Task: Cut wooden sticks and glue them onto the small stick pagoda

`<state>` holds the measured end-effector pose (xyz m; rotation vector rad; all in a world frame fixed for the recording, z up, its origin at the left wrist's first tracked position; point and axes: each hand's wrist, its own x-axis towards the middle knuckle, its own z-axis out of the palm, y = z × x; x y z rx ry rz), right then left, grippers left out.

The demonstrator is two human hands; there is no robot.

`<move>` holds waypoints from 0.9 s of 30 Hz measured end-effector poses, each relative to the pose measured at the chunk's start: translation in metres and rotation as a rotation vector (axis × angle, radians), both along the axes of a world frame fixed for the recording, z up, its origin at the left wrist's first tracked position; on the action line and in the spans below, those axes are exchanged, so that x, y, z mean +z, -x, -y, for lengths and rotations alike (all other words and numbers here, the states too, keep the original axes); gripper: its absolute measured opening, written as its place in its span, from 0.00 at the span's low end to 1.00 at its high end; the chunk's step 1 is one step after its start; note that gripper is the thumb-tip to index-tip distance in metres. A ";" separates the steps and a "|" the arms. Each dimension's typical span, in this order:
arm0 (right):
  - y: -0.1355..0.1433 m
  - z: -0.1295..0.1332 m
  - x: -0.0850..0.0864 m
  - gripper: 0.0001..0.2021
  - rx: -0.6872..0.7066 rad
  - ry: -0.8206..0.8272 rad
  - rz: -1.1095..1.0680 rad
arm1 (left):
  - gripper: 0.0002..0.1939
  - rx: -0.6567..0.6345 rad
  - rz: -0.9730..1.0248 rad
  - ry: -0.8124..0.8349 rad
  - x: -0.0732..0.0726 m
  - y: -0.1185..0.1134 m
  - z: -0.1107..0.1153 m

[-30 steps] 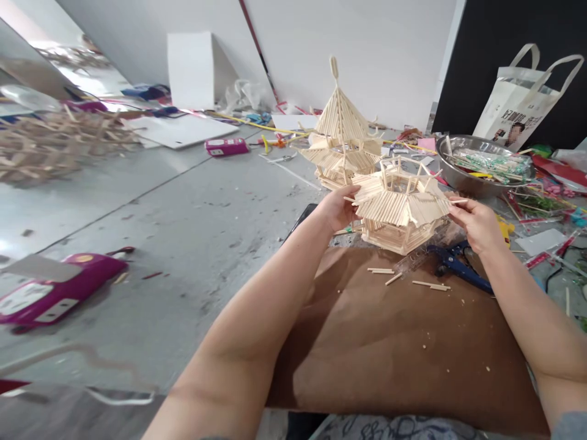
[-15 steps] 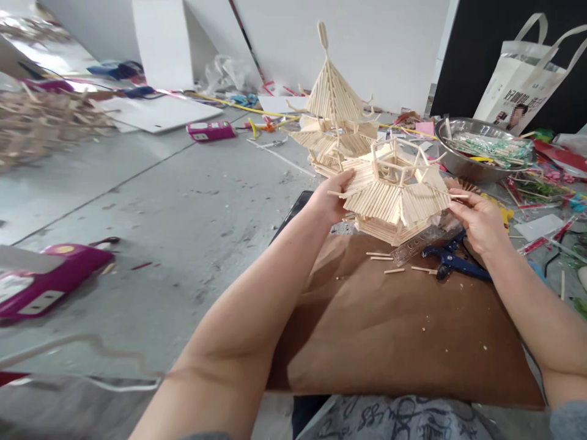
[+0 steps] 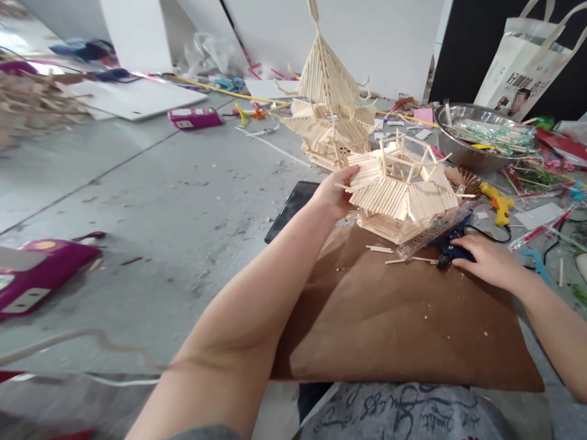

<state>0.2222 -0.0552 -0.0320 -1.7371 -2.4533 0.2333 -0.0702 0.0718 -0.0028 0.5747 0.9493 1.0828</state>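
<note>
A pale stick-built pavilion section [image 3: 403, 195] has a slatted, many-sided roof and an open stick frame on top. My left hand [image 3: 338, 192] grips its left side, fingers on the roof edge. At the right, my right hand [image 3: 483, 260] rests on the blue hand tool [image 3: 446, 252], fingers around its handle. A clear ruler [image 3: 419, 241] and several short sticks [image 3: 380, 249] lie on the brown sheet below the section. Behind it stands a taller stick pagoda [image 3: 328, 116] with a pointed roof.
A black tablet [image 3: 293, 211] lies left of the brown sheet [image 3: 403, 330]. Beyond my right hand are a yellow glue gun [image 3: 499, 205] and a metal bowl [image 3: 481, 156] of wrapped sticks. Purple power strips [image 3: 195, 118] sit at the left, a tote bag [image 3: 523, 70] at the back right.
My right hand has let go of the stick section and moved down to the blue tool. My left hand still holds the section. The view has shifted slightly.
</note>
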 end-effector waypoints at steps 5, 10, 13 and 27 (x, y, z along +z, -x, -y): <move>-0.006 0.004 -0.008 0.16 0.052 -0.054 0.161 | 0.10 -0.037 -0.008 0.013 0.003 -0.003 0.006; -0.030 -0.001 -0.015 0.17 -0.041 -0.068 0.204 | 0.10 -0.060 -0.032 0.020 0.001 0.000 0.007; -0.038 -0.003 -0.014 0.17 -0.077 -0.055 0.228 | 0.09 -0.049 -0.055 0.025 0.000 0.004 0.005; 0.094 0.021 0.029 0.15 0.415 -0.077 0.134 | 0.12 -0.083 -0.115 0.032 0.001 0.011 0.003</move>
